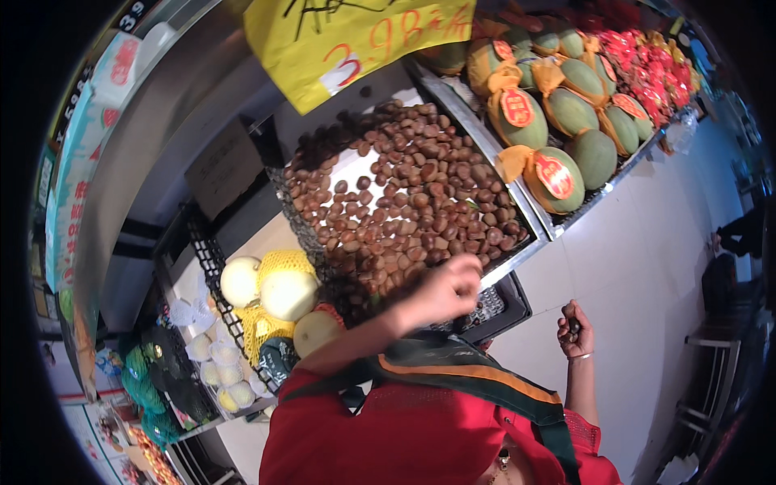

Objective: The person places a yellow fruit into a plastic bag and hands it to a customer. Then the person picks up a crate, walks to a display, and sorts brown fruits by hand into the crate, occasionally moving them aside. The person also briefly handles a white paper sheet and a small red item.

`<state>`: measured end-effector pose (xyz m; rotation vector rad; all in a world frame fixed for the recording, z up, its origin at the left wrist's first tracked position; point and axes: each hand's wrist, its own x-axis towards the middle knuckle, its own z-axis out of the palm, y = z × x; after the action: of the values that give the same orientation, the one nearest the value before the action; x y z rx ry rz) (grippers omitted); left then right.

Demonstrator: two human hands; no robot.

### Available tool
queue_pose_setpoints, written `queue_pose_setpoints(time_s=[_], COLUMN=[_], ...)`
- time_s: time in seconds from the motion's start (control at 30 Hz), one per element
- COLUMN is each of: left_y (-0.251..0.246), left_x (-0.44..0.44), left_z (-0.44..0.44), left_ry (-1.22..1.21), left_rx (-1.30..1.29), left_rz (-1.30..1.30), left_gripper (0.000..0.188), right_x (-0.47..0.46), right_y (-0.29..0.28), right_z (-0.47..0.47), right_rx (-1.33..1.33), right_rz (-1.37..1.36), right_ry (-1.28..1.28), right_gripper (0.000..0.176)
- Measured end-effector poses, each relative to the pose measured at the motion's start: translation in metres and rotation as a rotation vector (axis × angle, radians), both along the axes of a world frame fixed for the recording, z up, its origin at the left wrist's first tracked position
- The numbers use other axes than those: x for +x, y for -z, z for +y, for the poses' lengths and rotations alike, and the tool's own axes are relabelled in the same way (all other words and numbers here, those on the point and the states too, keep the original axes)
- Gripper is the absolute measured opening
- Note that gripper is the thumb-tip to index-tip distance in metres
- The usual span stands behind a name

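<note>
My left hand (pixel 445 292), blurred, is over the front edge of a display bin full of brown chestnuts (pixel 424 200). Its fingers look curled, but whether anything is between them is not visible. Off to the right, away from the bin, my right hand (pixel 577 333) is closed around a few dark chestnuts (pixel 571 320), palm side up. White patches of the bin's bottom (pixel 354 167) show through the thinner part of the heap. Below the bin's front edge, a black plastic crate (pixel 494 309) is partly hidden by my left hand and apron.
Green melons (pixel 573 109) in orange wraps fill the bin on the right, behind a metal divider (pixel 485 142). At left are pale round melons (pixel 288 294), some in yellow foam nets, and fruits in white foam nets (pixel 224 364). A yellow sign (pixel 376 33) with writing hangs above.
</note>
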<state>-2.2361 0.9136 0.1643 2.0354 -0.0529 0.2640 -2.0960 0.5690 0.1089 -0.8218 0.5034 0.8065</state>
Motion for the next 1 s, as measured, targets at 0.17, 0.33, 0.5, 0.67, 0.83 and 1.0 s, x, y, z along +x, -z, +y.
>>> queue_pose_setpoints(time_s=[0.17,0.33,0.5,0.67,0.83,1.0], left_y=[0.036,0.069,0.040,0.067,0.075,0.062], left_x=[0.015,0.043,0.131,0.211,0.244,0.255], left_z=[-0.091,-0.092,0.029,0.173,0.189,0.183], left_ry=[0.338,0.290,-0.184,-0.381,-0.347,-0.315], left_rx=[-0.074,0.336,0.332,0.824,0.848,0.929], left_rz=[0.368,0.578,-0.005,0.060,0.460,0.655], left_gripper=[0.011,0.013,0.008,0.015,0.023,0.028], right_x=[-0.005,-0.019,-0.035,-0.054,-0.075,-0.084], right_y=[-0.001,-0.002,-0.001,-0.001,-0.005,-0.005], right_z=[-0.014,-0.029,-0.040,-0.047,-0.052,-0.048], right_rx=[0.056,-0.026,-0.054,-0.069,-0.079,-0.124], right_rz=[-0.014,-0.005,0.020,0.021,0.035,0.055], right_ry=[0.014,0.054,0.110,0.148,0.205,0.248], right_gripper=[0.021,0.020,0.021,0.021,0.023,0.028])
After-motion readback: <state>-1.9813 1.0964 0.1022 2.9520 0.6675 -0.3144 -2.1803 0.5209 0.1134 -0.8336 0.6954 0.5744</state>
